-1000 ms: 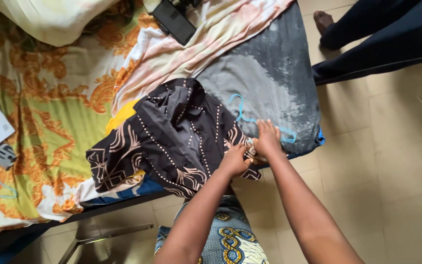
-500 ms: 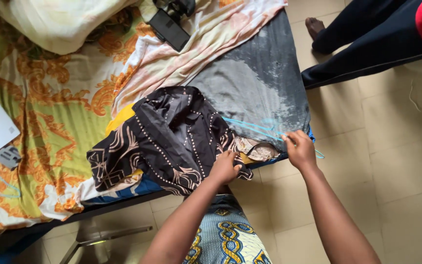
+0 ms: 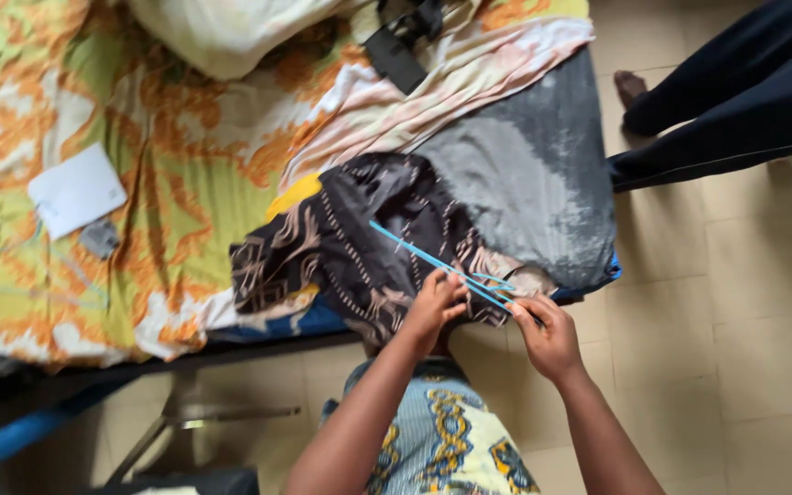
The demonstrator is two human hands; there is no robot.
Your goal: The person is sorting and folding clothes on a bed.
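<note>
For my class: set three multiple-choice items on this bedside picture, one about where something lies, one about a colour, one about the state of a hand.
1. Where does the white card lie?
A. on the floral bedsheet
B. on the tiled floor
C. on the dark patterned garment

2. What colour is the clothes hanger?
A. red
B. light blue
C. white

3. What is the right hand doing?
A. resting flat on the floor
B. hanging free in the air
C. gripping one end of the hanger

Answers:
1 A: the card sits on the green and orange sheet, left of the dark patterned garment.
2 B: its thin bars show light blue across the dark cloth.
3 C: its fingers close round the hanger's end, while the left hand presses the garment.
</note>
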